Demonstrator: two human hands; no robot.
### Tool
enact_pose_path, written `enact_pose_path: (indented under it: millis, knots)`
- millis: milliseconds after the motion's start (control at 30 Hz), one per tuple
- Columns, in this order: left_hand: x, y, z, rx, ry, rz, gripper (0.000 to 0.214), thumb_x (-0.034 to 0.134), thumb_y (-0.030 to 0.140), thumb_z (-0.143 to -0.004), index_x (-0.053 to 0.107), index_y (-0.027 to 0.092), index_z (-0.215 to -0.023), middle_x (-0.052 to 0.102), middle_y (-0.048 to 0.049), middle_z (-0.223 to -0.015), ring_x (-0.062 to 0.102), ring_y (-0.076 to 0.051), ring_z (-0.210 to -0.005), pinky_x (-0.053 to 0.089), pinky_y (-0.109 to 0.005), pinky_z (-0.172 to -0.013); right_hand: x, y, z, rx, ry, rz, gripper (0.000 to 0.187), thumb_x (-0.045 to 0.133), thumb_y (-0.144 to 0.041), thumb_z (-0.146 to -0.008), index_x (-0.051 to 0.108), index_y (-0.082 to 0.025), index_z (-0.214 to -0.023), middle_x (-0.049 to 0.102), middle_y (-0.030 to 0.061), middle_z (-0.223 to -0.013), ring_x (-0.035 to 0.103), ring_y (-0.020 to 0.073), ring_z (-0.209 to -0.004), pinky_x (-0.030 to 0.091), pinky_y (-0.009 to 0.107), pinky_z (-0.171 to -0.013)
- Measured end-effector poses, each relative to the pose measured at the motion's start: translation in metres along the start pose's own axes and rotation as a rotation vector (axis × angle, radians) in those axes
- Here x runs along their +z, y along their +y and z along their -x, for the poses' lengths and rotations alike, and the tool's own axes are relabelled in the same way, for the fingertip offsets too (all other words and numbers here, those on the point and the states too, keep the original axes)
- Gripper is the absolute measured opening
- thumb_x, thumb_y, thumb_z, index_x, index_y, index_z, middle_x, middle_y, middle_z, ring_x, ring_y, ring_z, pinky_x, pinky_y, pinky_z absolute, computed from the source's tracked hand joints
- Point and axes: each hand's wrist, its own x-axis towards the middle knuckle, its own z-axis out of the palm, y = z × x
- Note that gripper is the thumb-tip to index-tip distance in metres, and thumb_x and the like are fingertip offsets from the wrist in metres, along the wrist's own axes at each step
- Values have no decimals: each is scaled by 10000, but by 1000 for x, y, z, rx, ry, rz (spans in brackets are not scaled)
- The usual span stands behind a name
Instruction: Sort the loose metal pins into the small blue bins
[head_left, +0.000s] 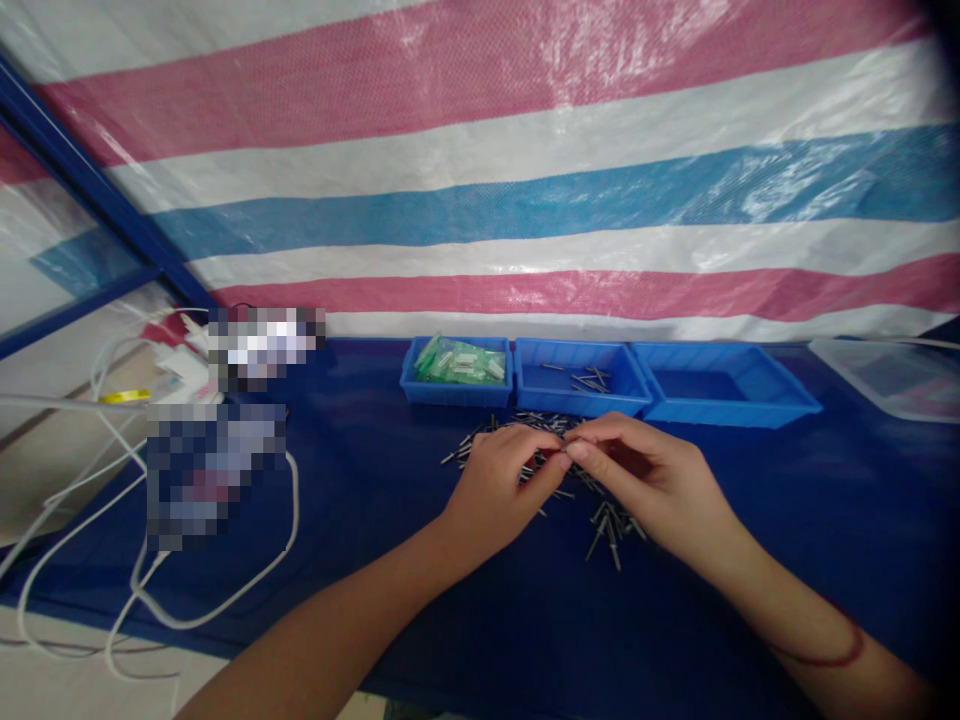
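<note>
Metal pins (614, 548) heaped on desk (487, 640); left hand (491, 478), right hand (660, 485) pinch apparently one, mostly hidden; slack pinch might drop it.

Dim light, glare on striped sheeting (555, 165), darkened upper right corner, pixelated patches at left

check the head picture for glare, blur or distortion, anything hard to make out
Head view: whitish glare streaks the striped sheet, strongest toward the upper middle and right; in the head view, the small piece pinched where the left hand and right hand meet is too indistinct to identify; also in the head view, mosaic patches mask things at left, and the top right corner darkens.
</note>
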Motion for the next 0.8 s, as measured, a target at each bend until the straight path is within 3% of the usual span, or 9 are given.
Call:
enact_pose_path:
  millis: [233, 467, 600, 700, 800]
  knots:
    - [-3, 1, 0, -45, 35, -19, 146, 588, 328, -883, 642, 197, -847, 686, 6, -793, 604, -130, -713, 419, -269, -753, -9, -5, -3, -163, -99, 115, 180, 568, -243, -890, 668, -271, -1036, 685, 35, -953, 643, 173, -856, 508, 304, -736]
    - [-7, 3, 0, -105, 62, -5, 115, 589, 290, -873, 632, 197, -927, 701, -9, -870, 622, -148, -786, 428, -282, -769, -13, 4, -9, -152, -139, 276, 220, 507, -338, -915, 687, -239, -993, 699, 66, -937, 648, 215, -877, 509, 351, -794]
    - [-5, 2, 1, -81, 20, 16, 255, 556, 284, -892, 565, 199, -1133, 701, -14, -941, 626, -149, -831, 432, -290, -788, -14, 20, -14, 1, 61, 288, 284, 501, -427, -906, 692, -220, -947, 714, 65, -916, 655, 226, -844, 506, 348, -744]
    - [-3, 3, 3, 8, -68, -96, 214, 523, 279, -910, 599, 199, -1093, 688, -29, -993, 603, -173, -930, 408, -325, -835, -17, 34, -21, 124, 264, 279, 354, 507, -487, -886, 699, -203, -975, 718, 63, -881, 654, 227, -791, 505, 351, -706]
    - [1, 4, 7, 93, -201, -255, 198, 517, 306, -914, 644, 225, -1043, 658, -31, -1079, 547, -210, -1027, 377, -368, -861, -18, 45, -26, 170, 319, 212, 435, 487, -541, -874, 709, -175, -952, 677, 59, -732, 602, 184, -610, 468, 300, -530]
